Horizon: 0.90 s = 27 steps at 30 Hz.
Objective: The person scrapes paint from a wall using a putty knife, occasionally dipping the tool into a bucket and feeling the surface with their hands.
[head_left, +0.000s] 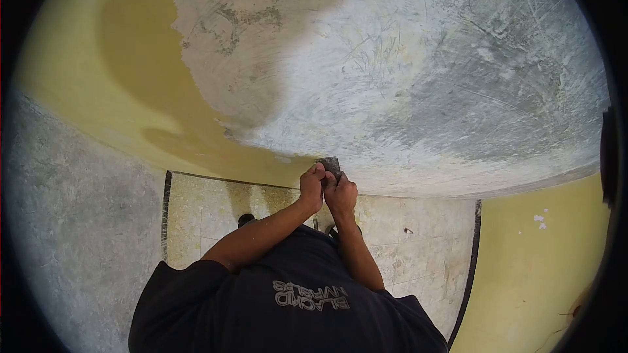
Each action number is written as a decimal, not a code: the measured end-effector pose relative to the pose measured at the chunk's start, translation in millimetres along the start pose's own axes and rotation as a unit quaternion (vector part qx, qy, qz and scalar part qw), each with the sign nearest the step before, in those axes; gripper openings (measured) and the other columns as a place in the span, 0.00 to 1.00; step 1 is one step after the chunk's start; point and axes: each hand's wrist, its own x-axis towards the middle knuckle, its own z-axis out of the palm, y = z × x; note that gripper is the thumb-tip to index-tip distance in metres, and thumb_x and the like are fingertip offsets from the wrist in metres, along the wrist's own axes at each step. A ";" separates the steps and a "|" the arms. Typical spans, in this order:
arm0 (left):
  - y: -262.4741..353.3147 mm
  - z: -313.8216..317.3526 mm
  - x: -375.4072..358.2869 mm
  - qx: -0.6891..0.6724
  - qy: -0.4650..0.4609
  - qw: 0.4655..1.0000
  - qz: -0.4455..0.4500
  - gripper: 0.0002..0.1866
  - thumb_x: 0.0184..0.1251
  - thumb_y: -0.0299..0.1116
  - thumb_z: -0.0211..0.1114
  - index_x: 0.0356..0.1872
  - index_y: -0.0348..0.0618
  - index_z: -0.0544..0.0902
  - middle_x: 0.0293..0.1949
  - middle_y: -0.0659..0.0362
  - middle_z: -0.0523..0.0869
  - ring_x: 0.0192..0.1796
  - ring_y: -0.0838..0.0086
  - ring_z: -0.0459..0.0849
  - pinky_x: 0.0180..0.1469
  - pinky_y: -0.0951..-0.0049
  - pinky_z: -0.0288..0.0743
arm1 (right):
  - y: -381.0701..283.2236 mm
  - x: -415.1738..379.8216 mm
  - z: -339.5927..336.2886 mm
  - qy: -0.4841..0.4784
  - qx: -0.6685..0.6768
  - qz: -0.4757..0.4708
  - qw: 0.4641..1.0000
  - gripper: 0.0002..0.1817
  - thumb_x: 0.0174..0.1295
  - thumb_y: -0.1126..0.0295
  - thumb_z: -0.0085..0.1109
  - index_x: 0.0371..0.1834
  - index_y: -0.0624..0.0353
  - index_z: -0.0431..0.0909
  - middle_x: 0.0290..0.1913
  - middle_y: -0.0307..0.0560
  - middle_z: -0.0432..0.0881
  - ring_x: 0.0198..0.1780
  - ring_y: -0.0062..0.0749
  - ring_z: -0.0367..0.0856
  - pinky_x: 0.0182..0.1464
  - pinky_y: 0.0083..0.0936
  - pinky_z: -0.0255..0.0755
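Observation:
My left hand [311, 189] and my right hand [341, 195] are close together in front of me, both closed on a flat dark scraper [331, 165]. Its squared end points away from me and meets the lower part of the wall. Fingers cover the near end, so any handle is hidden. Yellow paint [216, 150] lies to the left of the scraper. Ahead and to the right the wall is a bare, scratched grey-white surface [386, 91].
Pale flakes and yellow specks are scattered on the tiled floor [418, 255], along with a small object [408, 231]. A scuffed grey wall [78, 183] stands at left, a yellow wall [543, 255] at right. Something dark [610, 157] edges the far right.

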 end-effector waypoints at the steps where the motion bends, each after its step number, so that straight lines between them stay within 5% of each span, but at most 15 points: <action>1: 1.4 1.4 -2.6 0.034 0.029 0.999 0.003 0.11 0.71 0.25 0.54 0.26 0.44 0.75 0.24 0.65 0.77 0.27 0.80 0.75 0.33 0.75 0.71 | -0.4 0.9 -1.1 -0.012 0.032 0.009 0.999 0.20 0.63 0.58 0.61 0.28 0.69 0.81 0.22 0.64 0.81 0.26 0.60 0.82 0.27 0.46 0.74; 5: 2.8 -1.3 -1.7 0.144 0.080 0.986 0.029 0.12 0.74 0.30 0.55 0.27 0.43 0.76 0.26 0.62 0.81 0.29 0.78 0.78 0.34 0.75 0.73 | -5.3 -2.8 8.7 0.003 0.230 0.015 0.973 0.20 0.62 0.55 0.59 0.28 0.65 0.81 0.21 0.64 0.80 0.25 0.62 0.81 0.28 0.49 0.75; 7: 4.7 -3.4 -0.2 0.075 0.039 0.995 0.044 0.12 0.75 0.31 0.55 0.28 0.43 0.76 0.26 0.62 0.81 0.29 0.78 0.78 0.34 0.75 0.73 | -10.4 2.5 -2.8 -0.029 -0.007 0.007 1.000 0.22 0.63 0.56 0.60 0.31 0.70 0.81 0.23 0.65 0.81 0.27 0.61 0.82 0.29 0.46 0.75; 8: 5.4 -2.0 -0.7 0.002 -0.001 0.998 0.056 0.13 0.75 0.33 0.55 0.28 0.43 0.77 0.26 0.62 0.81 0.29 0.78 0.79 0.34 0.75 0.73 | -11.1 6.1 -4.6 -0.027 -0.009 0.008 1.000 0.22 0.63 0.56 0.60 0.31 0.70 0.81 0.23 0.65 0.81 0.27 0.61 0.82 0.29 0.46 0.75; 14: 19.1 1.6 -10.8 0.043 0.003 0.998 0.035 0.10 0.77 0.36 0.54 0.35 0.46 0.79 0.29 0.63 0.82 0.31 0.78 0.80 0.38 0.75 0.76 | -14.4 2.8 -4.5 0.004 0.000 -0.046 0.999 0.21 0.64 0.58 0.60 0.35 0.72 0.80 0.23 0.65 0.81 0.26 0.59 0.83 0.30 0.45 0.75; 16: 16.7 -3.3 -12.1 0.060 0.013 0.998 0.003 0.09 0.77 0.38 0.55 0.37 0.46 0.79 0.31 0.64 0.82 0.33 0.78 0.81 0.39 0.73 0.76 | -6.4 10.5 -18.6 -0.129 0.065 -0.033 0.989 0.17 0.64 0.62 0.59 0.35 0.70 0.80 0.24 0.64 0.82 0.28 0.57 0.84 0.32 0.43 0.76; 21: 11.6 -11.9 -21.4 0.125 -0.051 0.990 -0.038 0.08 0.73 0.40 0.61 0.38 0.48 0.80 0.35 0.66 0.83 0.37 0.79 0.81 0.42 0.74 0.74 | 5.4 -13.0 -72.1 -0.227 0.084 -0.038 0.969 0.15 0.66 0.65 0.57 0.45 0.69 0.74 0.28 0.60 0.83 0.30 0.49 0.85 0.32 0.37 0.75; 23: 8.5 -20.4 -18.9 0.145 -0.089 0.985 -0.005 0.08 0.73 0.39 0.61 0.38 0.48 0.81 0.35 0.66 0.83 0.37 0.80 0.81 0.42 0.76 0.73 | -7.9 -21.3 -91.7 -0.312 0.236 0.117 0.913 0.15 0.68 0.66 0.55 0.48 0.69 0.72 0.27 0.57 0.83 0.27 0.47 0.83 0.31 0.35 0.74; 25: 11.0 -26.2 -17.4 0.167 -0.129 0.977 0.029 0.08 0.72 0.39 0.61 0.38 0.47 0.81 0.35 0.66 0.83 0.37 0.80 0.81 0.42 0.77 0.71 | -9.8 -25.1 -82.5 -0.285 0.227 0.103 0.926 0.14 0.69 0.67 0.53 0.47 0.69 0.73 0.25 0.57 0.82 0.26 0.51 0.82 0.30 0.38 0.74; 27: 19.6 -19.9 -22.9 0.245 -0.028 0.969 0.024 0.10 0.69 0.37 0.65 0.46 0.45 0.79 0.40 0.64 0.85 0.44 0.79 0.83 0.42 0.78 0.70 | -7.8 -25.7 -67.0 -0.254 0.215 0.088 0.939 0.12 0.70 0.68 0.51 0.46 0.68 0.73 0.22 0.58 0.80 0.26 0.55 0.82 0.30 0.40 0.74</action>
